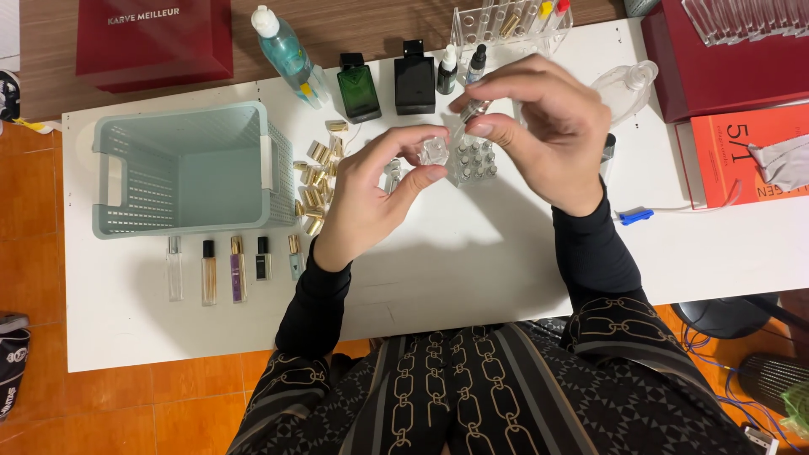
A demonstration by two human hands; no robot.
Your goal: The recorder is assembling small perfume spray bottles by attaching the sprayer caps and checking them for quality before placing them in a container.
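My left hand (375, 190) pinches a small clear glass bottle (435, 151) between thumb and fingers above the white table (472, 261). My right hand (548, 126) holds a thin clear vial (472, 109) by its fingertips, tilted toward the small bottle and just above it. Right below both hands stands a clear rack of small vials (474, 160). Both arms wear black sleeves.
A pale green basket (194, 168) sits at the left, gold caps (316, 181) beside it and several slim perfume vials (232, 268) in a row in front. Green (358, 88) and black (415, 80) bottles, droppers, a blue-liquid bottle (286, 50) stand behind. Red boxes, an orange book (750, 156) lie right.
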